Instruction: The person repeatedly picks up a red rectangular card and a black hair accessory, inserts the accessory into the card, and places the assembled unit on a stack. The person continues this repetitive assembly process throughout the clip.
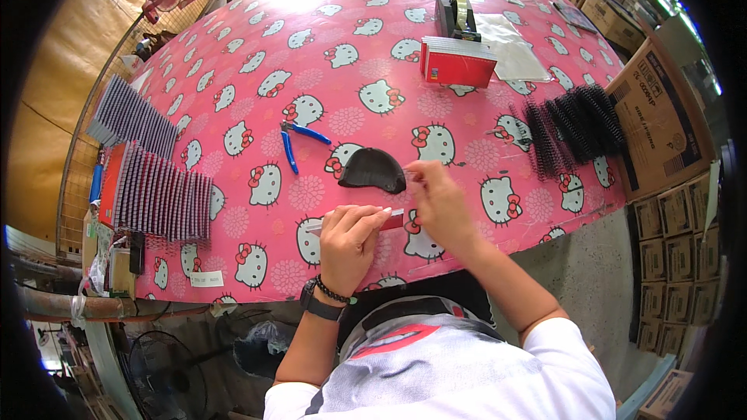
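My left hand point(350, 237) is closed over a thin red-edged notebook point(394, 222) lying near the table's front edge. Most of this notebook is hidden under my fingers. My right hand point(445, 204) is raised to the right of it, thumb and fingertips pinched together; whatever is between them is too small to make out. Just left of those fingertips sits a black half-round object point(372, 169) with a hollow look. Blue-handled cutting pliers point(299, 140) lie further left with their handles spread.
Stacked bound notebooks point(159, 190) stand at the left edge, with another stack point(136, 117) behind. Black spiral binding coils point(576, 128) lie at right beside a cardboard box point(661, 120). Farther back are red-covered notebooks point(457, 64), a tape dispenser point(457, 15) and whitish sheets point(510, 47).
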Demonstrator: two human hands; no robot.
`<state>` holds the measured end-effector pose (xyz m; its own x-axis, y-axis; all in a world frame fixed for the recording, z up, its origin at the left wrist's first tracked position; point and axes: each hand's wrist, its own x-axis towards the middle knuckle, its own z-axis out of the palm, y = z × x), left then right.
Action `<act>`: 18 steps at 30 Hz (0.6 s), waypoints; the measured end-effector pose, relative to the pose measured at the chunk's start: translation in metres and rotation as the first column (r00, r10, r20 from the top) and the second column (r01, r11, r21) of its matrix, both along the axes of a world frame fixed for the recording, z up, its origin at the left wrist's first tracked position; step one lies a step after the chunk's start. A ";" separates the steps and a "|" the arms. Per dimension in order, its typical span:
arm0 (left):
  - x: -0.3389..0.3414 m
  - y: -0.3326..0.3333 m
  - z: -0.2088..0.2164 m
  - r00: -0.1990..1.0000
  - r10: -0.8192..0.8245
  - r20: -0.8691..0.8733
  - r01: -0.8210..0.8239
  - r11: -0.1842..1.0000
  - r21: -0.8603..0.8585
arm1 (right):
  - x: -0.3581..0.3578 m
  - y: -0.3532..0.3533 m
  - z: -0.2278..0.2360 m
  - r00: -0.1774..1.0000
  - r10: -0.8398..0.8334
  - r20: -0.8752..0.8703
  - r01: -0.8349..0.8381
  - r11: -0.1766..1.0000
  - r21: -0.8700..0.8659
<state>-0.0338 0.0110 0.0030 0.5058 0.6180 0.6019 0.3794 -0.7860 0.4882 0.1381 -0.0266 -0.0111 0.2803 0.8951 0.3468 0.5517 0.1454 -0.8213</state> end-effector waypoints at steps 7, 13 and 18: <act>-0.006 -0.001 -0.001 1.000 -0.016 0.026 0.017 0.999 -0.043 | -0.004 0.008 0.008 0.994 0.106 -0.032 -0.105 0.994 0.034; -0.007 -0.001 -0.002 0.998 -0.006 0.059 0.011 0.997 -0.072 | 0.022 -0.006 0.024 0.920 0.378 -0.103 -0.389 0.912 -0.131; -0.008 -0.004 0.001 0.997 -0.019 0.075 0.024 0.997 -0.077 | 0.023 -0.002 0.025 0.882 0.418 -0.218 -0.452 0.881 -0.141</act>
<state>-0.0414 0.0073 0.0036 0.4749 0.6541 0.5887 0.3231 -0.7519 0.5747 0.1606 -0.0287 0.0141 -0.1114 0.9828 0.1474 0.3113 0.1754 -0.9340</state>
